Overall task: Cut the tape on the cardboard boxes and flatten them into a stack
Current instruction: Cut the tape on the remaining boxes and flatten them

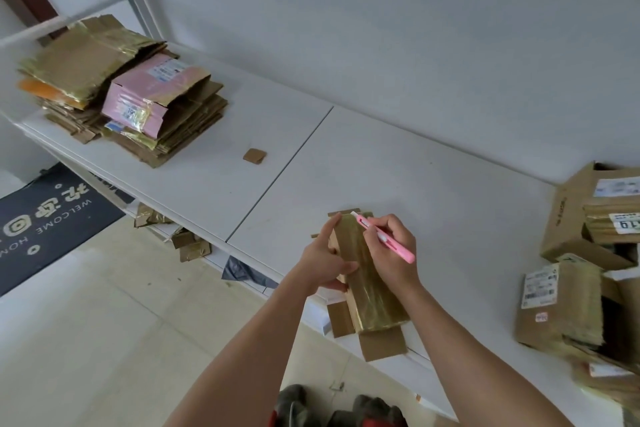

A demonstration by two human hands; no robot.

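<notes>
- Two white panels form the worktop (398, 163), meeting at a thin dark seam; a plain pale wall (381, 10) rises behind it; beige floor tiles (104, 322) and a dark welcome mat (45, 222) lie to the left.
- One narrow cardboard box (372, 281), wrapped in glossy gold tape, lies at the worktop's near edge; its long axis runs from the person toward the wall, near flaps splayed open.
- Left hand (323, 262) grips the box's left side, forefinger stretched along the top edge; right hand (393, 253) pinches a pink utility knife (384, 237), tip at the box's far end.
- Flattened boxes form a stack (124, 90) far left; a small cardboard scrap (254, 156) lies apart; uncut boxes (588, 253) crowd the right.
</notes>
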